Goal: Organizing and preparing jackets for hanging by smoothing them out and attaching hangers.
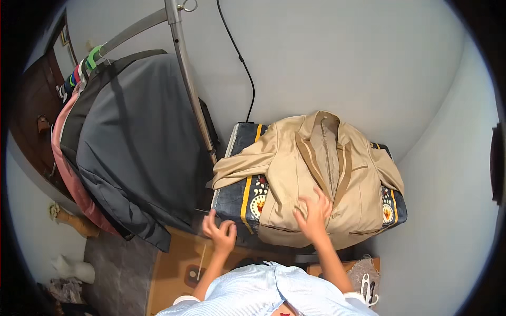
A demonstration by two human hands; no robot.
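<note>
The beige jacket lies front-up on the patterned padded surface. The right hand rests on the jacket's lower front, fingers spread; the left hand hovers off the jacket's left hem, fingers loosely curled, empty. Smoothing works best flat-palmed — outward from the lapels — judging by the bunched left sleeve.

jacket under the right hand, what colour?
Tan, with slightly darker brown lapel edges; the jacket lies spread under the right hand. The head view shows it clearly.

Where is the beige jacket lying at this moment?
In the head view the beige jacket lies right of centre on a dark patterned cushion, under the right hand, beside the clothes rack.
</note>
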